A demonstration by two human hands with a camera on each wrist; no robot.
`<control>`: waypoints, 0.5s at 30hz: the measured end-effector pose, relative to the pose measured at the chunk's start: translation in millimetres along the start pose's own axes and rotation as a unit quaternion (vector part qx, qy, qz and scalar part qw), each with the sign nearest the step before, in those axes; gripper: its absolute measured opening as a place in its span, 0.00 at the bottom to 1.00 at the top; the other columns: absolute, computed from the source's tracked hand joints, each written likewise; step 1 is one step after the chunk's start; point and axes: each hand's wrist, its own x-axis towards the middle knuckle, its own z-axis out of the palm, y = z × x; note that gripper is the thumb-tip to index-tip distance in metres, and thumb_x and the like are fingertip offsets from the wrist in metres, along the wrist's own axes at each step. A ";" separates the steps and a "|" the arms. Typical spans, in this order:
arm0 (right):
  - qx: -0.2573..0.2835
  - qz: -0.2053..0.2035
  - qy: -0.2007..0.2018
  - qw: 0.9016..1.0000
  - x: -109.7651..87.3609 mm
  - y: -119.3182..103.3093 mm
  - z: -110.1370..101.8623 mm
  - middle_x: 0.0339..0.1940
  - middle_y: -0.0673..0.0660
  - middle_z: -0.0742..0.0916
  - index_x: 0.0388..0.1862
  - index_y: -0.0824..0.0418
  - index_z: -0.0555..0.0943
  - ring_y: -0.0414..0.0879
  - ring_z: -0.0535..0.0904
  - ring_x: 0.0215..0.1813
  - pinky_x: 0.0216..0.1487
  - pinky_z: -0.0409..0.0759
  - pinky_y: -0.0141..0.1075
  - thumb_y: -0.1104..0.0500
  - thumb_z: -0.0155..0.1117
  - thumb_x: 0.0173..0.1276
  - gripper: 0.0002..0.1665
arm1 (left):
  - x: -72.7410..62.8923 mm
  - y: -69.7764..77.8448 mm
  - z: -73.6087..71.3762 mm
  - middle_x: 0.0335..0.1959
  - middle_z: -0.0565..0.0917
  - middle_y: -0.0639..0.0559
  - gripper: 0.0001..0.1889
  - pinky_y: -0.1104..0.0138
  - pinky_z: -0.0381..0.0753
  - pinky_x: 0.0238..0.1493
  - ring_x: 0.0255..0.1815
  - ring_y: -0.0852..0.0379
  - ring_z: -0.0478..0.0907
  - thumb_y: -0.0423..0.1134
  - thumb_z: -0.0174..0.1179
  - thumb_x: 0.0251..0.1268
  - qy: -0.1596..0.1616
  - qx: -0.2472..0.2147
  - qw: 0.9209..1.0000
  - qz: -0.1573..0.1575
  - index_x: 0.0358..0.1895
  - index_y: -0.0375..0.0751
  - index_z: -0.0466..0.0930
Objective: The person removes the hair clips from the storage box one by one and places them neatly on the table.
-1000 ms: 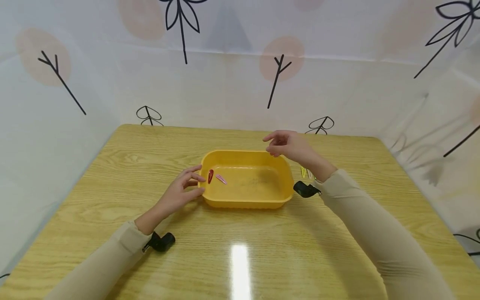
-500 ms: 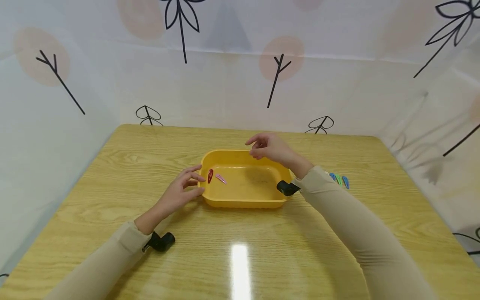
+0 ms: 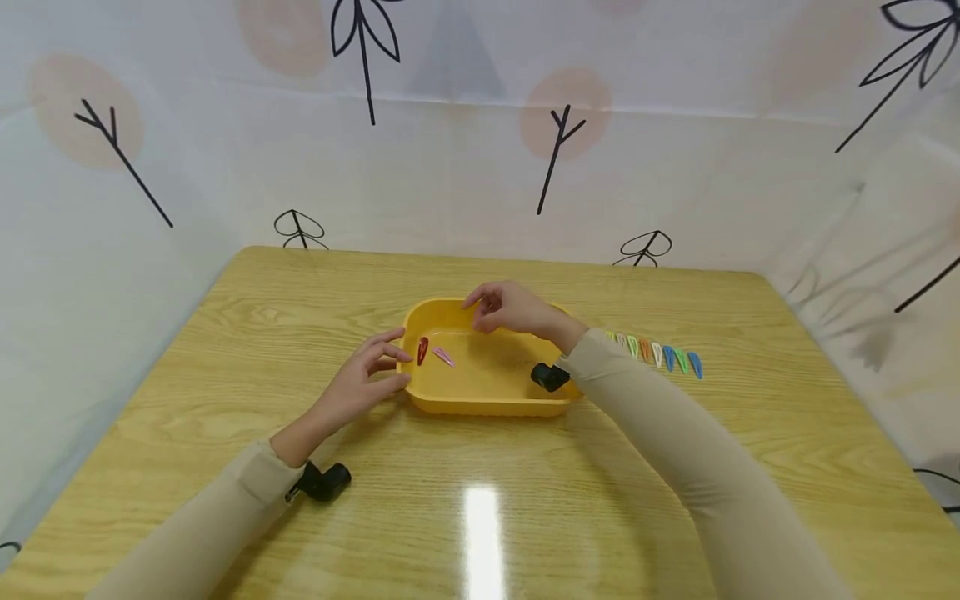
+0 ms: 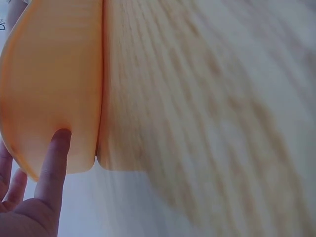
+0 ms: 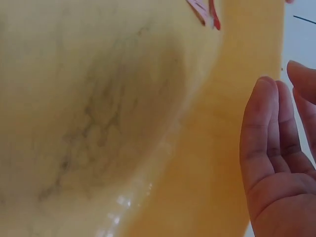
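Note:
A yellow plastic tray [image 3: 480, 407] sits mid-table with a red hair clip [image 3: 422, 351] and a pink hair clip [image 3: 443, 357] lying at its left end. My left hand [image 3: 360, 379] rests against that end: in the left wrist view the thumb [image 4: 55, 163] touches the outer wall, while the other fingers are at the rim. Over the tray's back half is my right hand [image 3: 517, 308], fingers loosely bent. No object shows between them in the right wrist view, though that hand [image 5: 281, 182] is partly cut off by the frame edge.
Right of the tray, several hair clips in different colours, among them an orange clip [image 3: 645, 349] and a blue clip [image 3: 696, 365], lie in a row on the wooden table [image 3: 390, 508]. A patterned cloth [image 3: 465, 183] hangs behind the table.
My right hand has moved left and slightly down from the tray's back right corner, uncovering the row of clips. The left hand, tray and two clips inside stay put.

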 end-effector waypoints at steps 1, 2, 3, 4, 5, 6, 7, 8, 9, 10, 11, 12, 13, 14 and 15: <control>-0.005 -0.002 -0.006 1.000 2.1 1.1 2.0 0.34 0.61 0.82 0.53 0.68 0.76 0.62 0.77 0.39 0.46 0.78 0.52 0.69 0.61 0.62 0.19 | 0.0 -0.6 -0.3 0.69 0.58 0.44 0.13 0.53 0.73 0.55 0.58 0.38 0.69 0.33 0.60 0.62 -0.001 0.000 1.000 0.001 0.46 0.29 0.74; -0.010 -0.004 -0.012 1.000 3.9 1.9 4.1 0.34 0.60 0.82 0.52 0.69 0.76 0.60 0.78 0.39 0.46 0.78 0.51 0.69 0.62 0.61 0.19 | -0.3 -0.4 -0.5 0.69 0.58 0.44 0.13 0.52 0.74 0.55 0.58 0.38 0.68 0.34 0.60 0.62 -0.001 0.000 1.000 0.001 0.46 0.29 0.74; -0.015 -0.008 -0.017 1.000 5.6 2.4 6.2 0.34 0.60 0.82 0.52 0.69 0.76 0.59 0.78 0.38 0.45 0.79 0.49 0.70 0.62 0.61 0.19 | -0.4 -0.6 -0.8 0.69 0.58 0.44 0.13 0.52 0.73 0.55 0.58 0.38 0.68 0.34 0.60 0.62 -0.001 0.000 1.000 0.001 0.46 0.29 0.74; -0.020 -0.012 -0.022 0.999 7.1 2.6 8.3 0.34 0.60 0.82 0.52 0.70 0.76 0.57 0.78 0.38 0.44 0.79 0.48 0.70 0.62 0.61 0.19 | -0.5 -0.9 -1.0 0.69 0.58 0.44 0.13 0.51 0.73 0.56 0.58 0.38 0.68 0.34 0.60 0.62 0.000 -0.001 1.000 0.001 0.46 0.29 0.74; -0.027 -0.016 -0.025 0.999 8.5 3.0 10.1 0.34 0.60 0.82 0.52 0.70 0.76 0.56 0.78 0.38 0.44 0.80 0.46 0.71 0.62 0.60 0.19 | -0.4 -1.2 -1.2 0.69 0.58 0.44 0.13 0.51 0.72 0.56 0.58 0.38 0.68 0.34 0.60 0.62 0.000 -0.001 1.000 0.002 0.46 0.29 0.74; -0.031 -0.020 -0.031 0.999 10.0 3.6 11.6 0.35 0.60 0.82 0.51 0.71 0.76 0.55 0.79 0.38 0.44 0.80 0.44 0.71 0.63 0.60 0.19 | -0.3 -1.6 -1.2 0.69 0.58 0.44 0.13 0.51 0.72 0.56 0.58 0.38 0.68 0.33 0.60 0.62 0.000 -0.002 1.000 0.004 0.46 0.29 0.74; -0.036 -0.022 -0.038 0.998 11.4 4.0 13.0 0.35 0.60 0.82 0.51 0.71 0.76 0.53 0.79 0.38 0.44 0.80 0.42 0.72 0.63 0.60 0.19 | -0.3 -1.8 -1.3 0.69 0.58 0.44 0.13 0.51 0.72 0.56 0.58 0.38 0.68 0.33 0.60 0.62 0.000 -0.002 1.000 0.006 0.46 0.29 0.74; -0.040 -0.025 -0.045 0.998 12.5 4.8 13.9 0.35 0.61 0.83 0.51 0.71 0.76 0.51 0.79 0.39 0.44 0.80 0.40 0.72 0.63 0.60 0.18 | -0.2 -1.8 -1.2 0.69 0.58 0.43 0.13 0.51 0.72 0.56 0.58 0.38 0.68 0.33 0.60 0.62 0.000 -0.003 1.000 0.007 0.46 0.29 0.74; -0.044 -0.026 -0.052 0.997 13.8 5.6 14.9 0.36 0.61 0.83 0.50 0.71 0.77 0.50 0.79 0.39 0.44 0.79 0.38 0.73 0.63 0.59 0.18 | 0.0 -2.1 -1.0 0.69 0.58 0.43 0.13 0.51 0.72 0.56 0.58 0.38 0.68 0.33 0.60 0.62 0.001 -0.003 1.000 0.009 0.46 0.28 0.74; -0.049 -0.027 -0.058 0.997 14.8 6.3 15.8 0.36 0.62 0.83 0.50 0.71 0.77 0.49 0.79 0.39 0.44 0.79 0.37 0.73 0.63 0.59 0.18 | 0.3 -2.3 -0.8 0.69 0.58 0.42 0.13 0.51 0.72 0.56 0.58 0.38 0.68 0.32 0.60 0.62 0.001 -0.003 1.000 0.010 0.46 0.28 0.74; -0.054 -0.028 -0.063 0.996 16.1 7.5 16.4 0.37 0.62 0.83 0.50 0.71 0.77 0.49 0.79 0.39 0.44 0.79 0.36 0.73 0.64 0.59 0.19 | 0.4 -2.5 -0.7 0.69 0.58 0.42 0.13 0.51 0.72 0.56 0.58 0.38 0.68 0.32 0.60 0.62 0.002 -0.002 1.000 0.011 0.46 0.28 0.74; -0.056 -0.027 -0.068 0.996 17.3 8.1 17.2 0.37 0.63 0.83 0.50 0.71 0.77 0.49 0.79 0.39 0.43 0.79 0.36 0.73 0.64 0.59 0.19 | 0.4 -2.9 -0.5 0.69 0.59 0.41 0.13 0.51 0.72 0.56 0.58 0.38 0.68 0.32 0.60 0.62 0.002 -0.001 1.000 0.013 0.46 0.28 0.74; -0.060 -0.029 -0.074 0.995 18.3 8.6 17.8 0.38 0.63 0.83 0.50 0.71 0.77 0.48 0.79 0.39 0.43 0.79 0.36 0.73 0.64 0.58 0.19 | 0.6 -3.1 -0.5 0.69 0.59 0.41 0.13 0.51 0.72 0.56 0.57 0.38 0.68 0.32 0.60 0.62 0.002 -0.001 1.000 0.013 0.46 0.28 0.74; -0.064 -0.031 -0.078 0.994 19.4 8.9 18.5 0.38 0.64 0.82 0.50 0.71 0.77 0.48 0.78 0.39 0.43 0.79 0.35 0.73 0.64 0.58 0.19 | 0.8 -3.2 -0.5 0.69 0.59 0.42 0.13 0.51 0.72 0.57 0.58 0.39 0.68 0.32 0.60 0.61 0.002 -0.001 1.000 0.012 0.46 0.28 0.74; -0.068 -0.031 -0.082 0.994 20.4 8.7 19.2 0.38 0.64 0.82 0.50 0.71 0.77 0.48 0.78 0.39 0.43 0.79 0.35 0.73 0.65 0.58 0.19 | 1.0 -3.3 -0.5 0.69 0.59 0.42 0.13 0.51 0.71 0.57 0.58 0.39 0.68 0.32 0.60 0.61 0.003 -0.001 1.000 0.012 0.46 0.28 0.74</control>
